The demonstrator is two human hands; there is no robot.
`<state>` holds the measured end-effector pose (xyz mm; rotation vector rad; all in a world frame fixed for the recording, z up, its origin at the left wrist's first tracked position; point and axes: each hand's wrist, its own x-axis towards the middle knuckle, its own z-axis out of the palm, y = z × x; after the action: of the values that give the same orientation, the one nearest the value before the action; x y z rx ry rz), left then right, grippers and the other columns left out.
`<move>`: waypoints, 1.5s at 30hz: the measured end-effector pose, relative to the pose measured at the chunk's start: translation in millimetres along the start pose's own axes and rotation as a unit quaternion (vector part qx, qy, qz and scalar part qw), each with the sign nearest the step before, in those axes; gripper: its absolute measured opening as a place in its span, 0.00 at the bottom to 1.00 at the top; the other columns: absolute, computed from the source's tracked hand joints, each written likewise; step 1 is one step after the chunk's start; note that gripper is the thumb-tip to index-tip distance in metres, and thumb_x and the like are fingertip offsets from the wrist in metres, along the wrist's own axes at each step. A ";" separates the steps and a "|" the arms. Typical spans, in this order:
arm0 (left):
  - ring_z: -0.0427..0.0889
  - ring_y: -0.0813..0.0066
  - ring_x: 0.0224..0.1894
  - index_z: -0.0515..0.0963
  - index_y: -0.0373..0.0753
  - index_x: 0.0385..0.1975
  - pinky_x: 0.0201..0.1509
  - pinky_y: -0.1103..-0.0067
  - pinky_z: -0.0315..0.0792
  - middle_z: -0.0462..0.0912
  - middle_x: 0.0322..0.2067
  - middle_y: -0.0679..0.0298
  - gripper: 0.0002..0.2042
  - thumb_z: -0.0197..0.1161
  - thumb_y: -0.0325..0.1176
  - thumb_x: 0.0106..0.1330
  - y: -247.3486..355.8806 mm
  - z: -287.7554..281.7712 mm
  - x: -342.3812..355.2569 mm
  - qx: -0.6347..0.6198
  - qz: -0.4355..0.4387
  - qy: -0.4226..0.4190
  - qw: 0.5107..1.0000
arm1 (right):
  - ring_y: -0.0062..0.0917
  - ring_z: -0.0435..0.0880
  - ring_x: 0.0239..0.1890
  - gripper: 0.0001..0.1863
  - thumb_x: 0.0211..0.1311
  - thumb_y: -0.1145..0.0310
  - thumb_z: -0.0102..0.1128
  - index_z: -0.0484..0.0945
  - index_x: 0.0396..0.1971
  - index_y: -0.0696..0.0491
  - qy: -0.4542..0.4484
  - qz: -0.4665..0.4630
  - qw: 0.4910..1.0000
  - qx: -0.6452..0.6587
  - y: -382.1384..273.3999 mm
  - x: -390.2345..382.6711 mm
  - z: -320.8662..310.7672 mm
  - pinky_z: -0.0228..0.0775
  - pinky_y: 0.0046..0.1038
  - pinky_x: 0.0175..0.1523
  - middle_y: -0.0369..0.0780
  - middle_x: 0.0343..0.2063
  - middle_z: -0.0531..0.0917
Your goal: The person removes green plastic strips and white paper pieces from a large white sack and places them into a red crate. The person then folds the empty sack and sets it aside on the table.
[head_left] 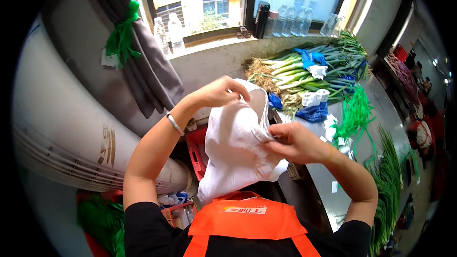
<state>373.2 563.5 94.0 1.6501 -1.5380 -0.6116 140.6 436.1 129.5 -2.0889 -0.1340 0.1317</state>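
Observation:
A white cloth (233,140) with an open, hemmed mouth hangs between my two hands, in front of the orange apron I wear; whether it is a bag or a garment I cannot tell. At its upper left edge, my left hand (221,91) pinches the rim between thumb and fingers. On the opposite side of the mouth, my right hand (297,142) grips the gathered edge, thumb on top. The lower part of the cloth drapes down toward the apron (247,214).
Leeks (295,71) lie piled on a metal table (328,166) at the right, with green ties (354,109) and scallions (388,185) nearby. Bottles (295,21) line the windowsill. A white appliance (71,114) and grey curtain (143,62) stand left; a red crate (195,150) is below.

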 end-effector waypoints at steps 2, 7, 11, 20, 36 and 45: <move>0.77 0.68 0.33 0.78 0.33 0.37 0.42 0.77 0.70 0.81 0.31 0.56 0.17 0.46 0.20 0.50 3.3 21.0 19.4 0.068 0.030 -0.190 0.979 | 0.31 0.70 0.19 0.06 0.54 0.71 0.54 0.71 0.26 0.59 0.024 -0.013 0.998 -0.053 -6.9 -12.9 13.4 0.64 0.28 0.28 0.46 0.18 0.72; 0.76 0.56 0.40 0.78 0.35 0.38 0.44 0.70 0.70 0.80 0.35 0.53 0.13 0.50 0.29 0.57 -44.7 60.2 46.8 0.378 0.053 -0.315 0.869 | 0.45 0.72 0.28 0.06 0.52 0.73 0.51 0.66 0.24 0.59 0.011 -0.007 0.991 -0.131 -33.6 -32.4 46.9 0.65 0.35 0.33 0.48 0.22 0.70; 0.74 0.68 0.43 0.78 0.44 0.33 0.43 0.70 0.67 0.78 0.38 0.66 0.11 0.58 0.41 0.56 -56.9 55.9 41.0 0.481 0.134 -0.133 0.856 | 0.45 0.73 0.29 0.05 0.52 0.73 0.51 0.67 0.26 0.59 0.096 0.062 0.985 -0.129 -35.8 -62.1 69.4 0.66 0.35 0.33 0.48 0.23 0.71; 0.71 0.66 0.45 0.66 0.37 0.48 0.46 0.72 0.65 0.71 0.43 0.61 0.31 0.71 0.34 0.41 47.6 46.6 20.9 0.495 0.200 0.026 0.845 | 0.44 0.74 0.32 0.09 0.49 0.78 0.52 0.71 0.33 0.58 0.225 0.079 0.947 -0.217 -70.1 -147.6 83.0 0.67 0.35 0.35 0.46 0.28 0.74; 0.74 0.66 0.46 0.73 0.44 0.40 0.57 0.55 0.57 0.74 0.40 0.62 0.15 0.60 0.32 0.50 179.6 200.0 -89.7 0.619 0.119 -0.301 0.715 | 0.41 0.76 0.30 0.10 0.49 0.82 0.50 0.73 0.34 0.59 0.372 0.075 0.899 -0.220 -74.4 -382.6 128.1 0.68 0.28 0.35 0.47 0.28 0.75; 0.72 0.68 0.47 0.75 0.45 0.27 0.64 0.50 0.39 0.74 0.32 0.66 0.04 0.55 0.31 0.52 209.1 241.4 -61.6 0.630 0.251 -0.111 0.727 | 0.40 0.77 0.32 0.13 0.45 0.85 0.51 0.73 0.34 0.61 0.434 0.060 0.865 -0.246 -125.0 -450.2 163.9 0.69 0.26 0.36 0.47 0.31 0.77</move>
<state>48.8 579.5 112.0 1.8554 -2.7421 0.7993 -333.8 570.8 173.9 -2.4535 0.5651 -0.8517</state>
